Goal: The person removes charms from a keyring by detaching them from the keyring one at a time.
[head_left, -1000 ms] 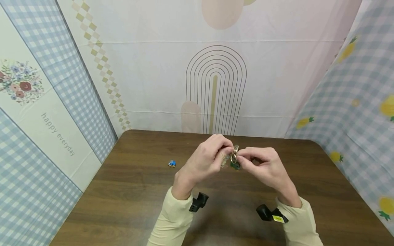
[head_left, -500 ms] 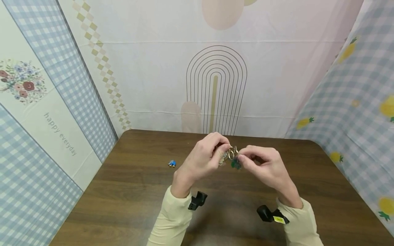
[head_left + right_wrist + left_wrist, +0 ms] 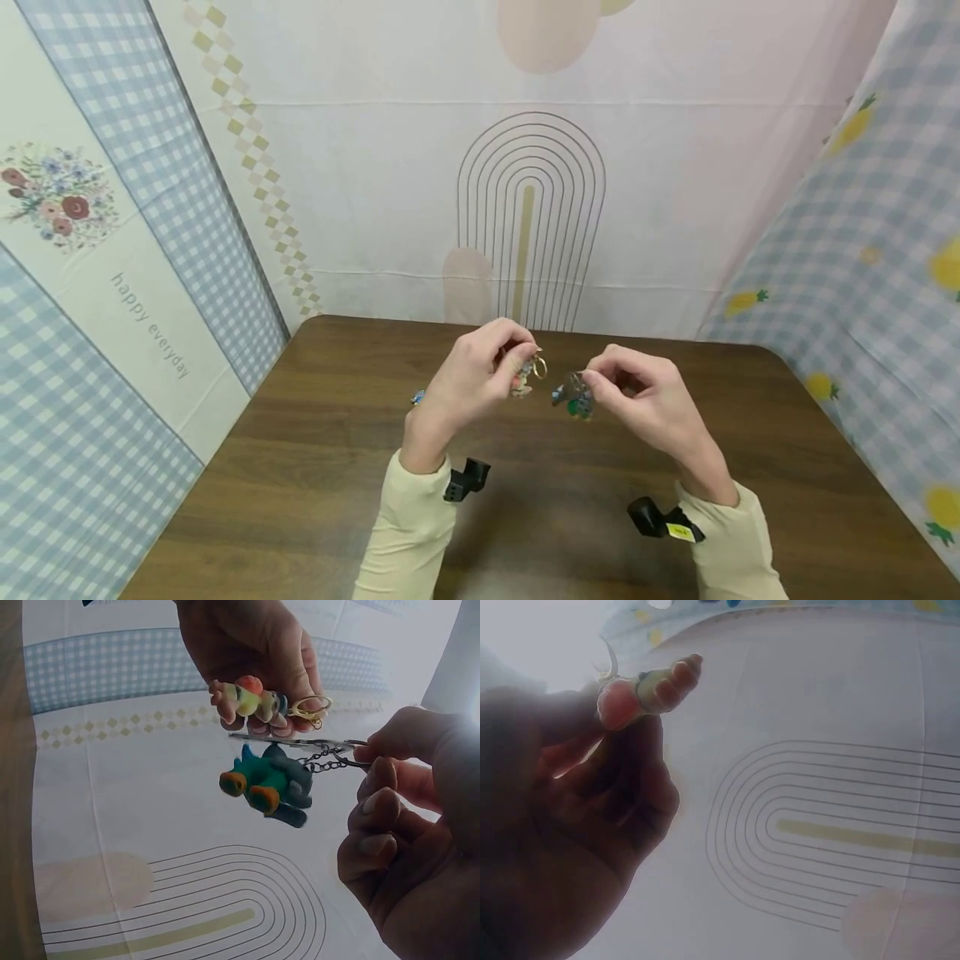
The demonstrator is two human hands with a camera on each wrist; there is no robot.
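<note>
My left hand (image 3: 461, 383) pinches a small pale-yellow and red figurine charm (image 3: 250, 701), with a gold ring (image 3: 297, 712) at its end. To the right of it, my right hand (image 3: 645, 396) holds a keyring between thumb and forefinger. From this keyring hang short dark chains, a teal figurine (image 3: 266, 776) with orange ends, a grey figurine (image 3: 298, 778) and a flat metal piece (image 3: 289, 741) seen edge-on. In the head view a gap separates the two held bunches. A little blue figurine (image 3: 417, 398) lies on the table, partly hidden behind the left hand.
Beneath both hands spreads a brown wooden table (image 3: 300, 500). A patterned white cloth (image 3: 375, 192) hangs behind it, with checked cloths (image 3: 817, 275) at the sides. Each wrist wears a black camera (image 3: 467, 479).
The hands have drawn apart. My left hand moved left with the charm and gold ring, now separate from the keyring my right hand holds. The left hand now partly covers the blue figurine.
</note>
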